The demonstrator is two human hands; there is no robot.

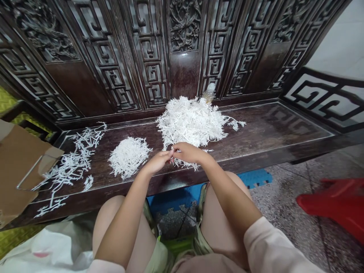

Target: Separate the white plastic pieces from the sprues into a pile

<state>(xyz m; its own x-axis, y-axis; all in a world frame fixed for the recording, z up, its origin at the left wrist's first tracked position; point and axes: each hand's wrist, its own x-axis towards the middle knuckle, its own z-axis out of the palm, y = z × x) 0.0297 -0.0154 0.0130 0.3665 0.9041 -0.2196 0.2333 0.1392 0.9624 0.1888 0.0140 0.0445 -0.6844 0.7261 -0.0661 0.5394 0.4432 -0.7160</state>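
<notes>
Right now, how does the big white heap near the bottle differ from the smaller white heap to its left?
The larger white heap is far bigger than the smaller white heap. The larger white heap is ragged, with strands trailing off to the right, while the smaller white heap is a compact mound. The larger white heap partly hides a plastic bottle; the smaller white heap stands apart from it. Both are white, branching strands on a dark wooden bench.

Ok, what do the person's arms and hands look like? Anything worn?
The left hand and right hand are bare: no gloves, cables or markings. Both forearms are uncovered. A pale pink fabric sleeve covers the upper right arm, and similar pale pink fabric shows at the left arm.
</notes>
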